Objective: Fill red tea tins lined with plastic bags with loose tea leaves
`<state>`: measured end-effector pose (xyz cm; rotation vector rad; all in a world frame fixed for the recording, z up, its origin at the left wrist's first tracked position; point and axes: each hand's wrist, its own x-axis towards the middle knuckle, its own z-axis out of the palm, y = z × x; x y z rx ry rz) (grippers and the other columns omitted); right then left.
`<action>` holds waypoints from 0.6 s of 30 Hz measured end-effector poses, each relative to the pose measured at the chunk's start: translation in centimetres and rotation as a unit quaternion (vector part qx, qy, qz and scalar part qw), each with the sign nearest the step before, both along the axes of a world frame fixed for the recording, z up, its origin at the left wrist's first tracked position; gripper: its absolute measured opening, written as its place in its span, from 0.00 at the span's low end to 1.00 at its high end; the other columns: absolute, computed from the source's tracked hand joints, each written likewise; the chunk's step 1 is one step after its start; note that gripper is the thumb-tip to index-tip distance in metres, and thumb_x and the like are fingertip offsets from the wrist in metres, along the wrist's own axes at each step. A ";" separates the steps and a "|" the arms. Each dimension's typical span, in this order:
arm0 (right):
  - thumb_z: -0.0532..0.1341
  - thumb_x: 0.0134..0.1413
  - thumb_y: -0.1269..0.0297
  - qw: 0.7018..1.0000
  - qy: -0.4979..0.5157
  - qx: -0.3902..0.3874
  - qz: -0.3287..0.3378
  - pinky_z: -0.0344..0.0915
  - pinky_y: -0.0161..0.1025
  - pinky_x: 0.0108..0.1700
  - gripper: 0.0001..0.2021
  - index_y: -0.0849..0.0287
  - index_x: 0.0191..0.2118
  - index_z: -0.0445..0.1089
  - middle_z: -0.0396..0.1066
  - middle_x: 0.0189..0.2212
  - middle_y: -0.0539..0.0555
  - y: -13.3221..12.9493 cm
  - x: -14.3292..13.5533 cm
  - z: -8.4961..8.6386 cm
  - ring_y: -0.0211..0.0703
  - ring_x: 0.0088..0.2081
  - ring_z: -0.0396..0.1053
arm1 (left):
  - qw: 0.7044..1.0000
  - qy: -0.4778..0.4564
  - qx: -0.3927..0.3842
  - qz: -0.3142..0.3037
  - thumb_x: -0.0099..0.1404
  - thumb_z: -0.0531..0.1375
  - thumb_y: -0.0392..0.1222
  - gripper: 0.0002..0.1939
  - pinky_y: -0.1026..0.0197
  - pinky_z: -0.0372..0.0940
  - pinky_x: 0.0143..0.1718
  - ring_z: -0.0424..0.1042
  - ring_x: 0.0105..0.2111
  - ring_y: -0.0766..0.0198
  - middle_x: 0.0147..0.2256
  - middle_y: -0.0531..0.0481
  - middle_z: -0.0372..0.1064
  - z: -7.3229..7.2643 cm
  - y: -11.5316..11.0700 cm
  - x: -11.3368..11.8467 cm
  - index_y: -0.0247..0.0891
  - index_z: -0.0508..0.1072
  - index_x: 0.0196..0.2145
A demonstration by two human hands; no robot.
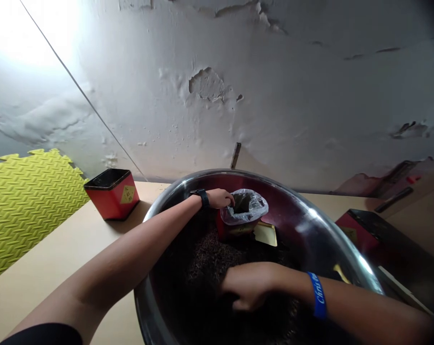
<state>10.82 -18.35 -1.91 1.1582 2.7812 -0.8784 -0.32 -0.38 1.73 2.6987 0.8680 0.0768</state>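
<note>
A wide metal basin (188,179) holds loose dark dried tea leaves (211,258). Inside it stands a red tin (222,231), lined with a clear plastic bag (260,206) folded over the rim. My left hand (219,197), wearing a dark watch, has its fingers curled on the bag's left edge. Lower down, my right hand (247,285) reaches into the tea leaves. Its fingers are blurred and lost in shadow, so their grip does not show. Beside the tin lies a gold-coloured lid (266,234).
Left of the basin, an open red tin (112,196) stands on the pale table (58,258). Another red tin (358,230) lies in shadow at the right. A yellow foam mat (29,201) is at the left, and a peeling wall (274,96) rises behind.
</note>
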 end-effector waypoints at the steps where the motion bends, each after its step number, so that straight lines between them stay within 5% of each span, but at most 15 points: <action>1: 0.63 0.34 0.72 1.000 0.015 0.004 0.026 0.64 0.28 0.29 0.13 0.51 0.32 0.72 0.72 0.25 0.47 0.3 0.1 0.4 0.37 0.27 0.69 | 1.000 -0.001 0.000 0.002 0.57 0.45 0.38 0.20 0.70 0.58 0.30 0.65 0.28 0.69 0.33 0.54 0.70 0.0 0.0 0.0 0.44 0.72 0.40; 4: 0.56 0.44 0.75 0.995 0.054 -0.019 0.082 0.63 0.30 0.36 0.14 0.55 0.38 0.70 0.72 0.31 0.50 1.4 0.7 2.6 0.37 0.33 0.69 | 1.000 -0.003 0.001 -0.002 0.57 0.45 0.37 0.20 0.71 0.58 0.31 0.66 0.30 0.69 0.35 0.55 0.70 0.0 0.1 0.0 0.44 0.72 0.40; 9: 0.50 0.49 0.74 0.990 0.129 0.046 -0.027 0.63 0.36 0.40 0.13 0.59 0.41 0.65 0.68 0.35 0.52 4.3 2.9 6.3 0.36 0.36 0.66 | 1.000 -0.003 0.006 -0.007 0.58 0.45 0.38 0.19 0.70 0.58 0.35 0.67 0.33 0.68 0.38 0.54 0.70 -0.1 -0.1 0.2 0.42 0.71 0.41; 12: 0.51 0.51 0.70 0.965 0.142 0.191 -0.112 0.58 0.45 0.49 0.15 0.58 0.46 0.62 0.64 0.44 0.56 6.9 5.1 6.0 0.43 0.46 0.61 | 1.000 0.007 0.017 -0.002 0.59 0.46 0.40 0.18 0.68 0.59 0.34 0.67 0.33 0.65 0.37 0.50 0.70 0.0 -0.2 0.3 0.39 0.71 0.40; 15: 0.52 0.50 0.69 0.966 0.084 0.217 -0.112 0.49 0.49 0.55 0.21 0.56 0.52 0.58 0.57 0.53 0.55 8.4 6.9 4.9 0.46 0.54 0.53 | 1.000 0.008 0.021 0.007 0.59 0.45 0.39 0.19 0.68 0.59 0.35 0.67 0.35 0.65 0.39 0.49 0.70 0.1 -0.3 0.4 0.39 0.71 0.41; 18: 0.48 0.53 0.70 0.952 0.116 0.243 -0.148 0.53 0.46 0.53 0.18 0.56 0.50 0.61 0.61 0.49 0.54 7.9 6.9 4.8 0.43 0.51 0.57 | 1.000 0.005 0.003 -0.004 0.57 0.45 0.37 0.19 0.70 0.58 0.35 0.67 0.35 0.67 0.39 0.53 0.70 0.2 -0.2 0.4 0.41 0.71 0.41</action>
